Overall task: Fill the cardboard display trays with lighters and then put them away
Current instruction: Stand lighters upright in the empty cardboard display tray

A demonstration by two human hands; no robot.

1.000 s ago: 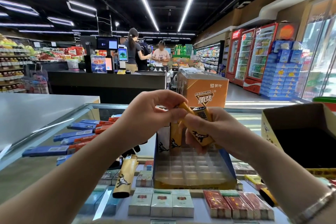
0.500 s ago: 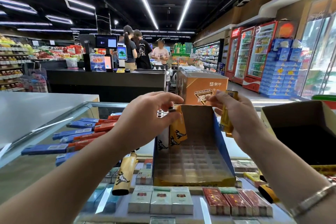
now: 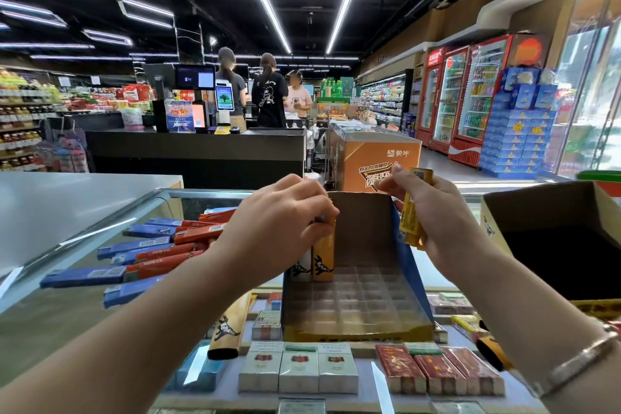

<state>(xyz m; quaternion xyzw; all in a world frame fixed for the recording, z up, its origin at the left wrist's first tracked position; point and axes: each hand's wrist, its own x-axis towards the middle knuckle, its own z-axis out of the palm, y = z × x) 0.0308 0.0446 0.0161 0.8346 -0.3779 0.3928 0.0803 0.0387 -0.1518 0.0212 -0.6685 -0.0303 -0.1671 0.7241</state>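
While the left hand [image 3: 282, 228] pinches the top of a yellow lighter [image 3: 323, 255] standing in the tray [image 3: 356, 333], the right hand [image 3: 433, 222] grips more lighters [image 3: 411, 215].

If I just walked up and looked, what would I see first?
Two hands over a cardboard display tray on the glass counter: the left hand pushes a yellow lighter into the tray's back left corner, and the right hand holds more yellow lighters above its right wall. Blue and orange lighters lie scattered on the glass to the left.
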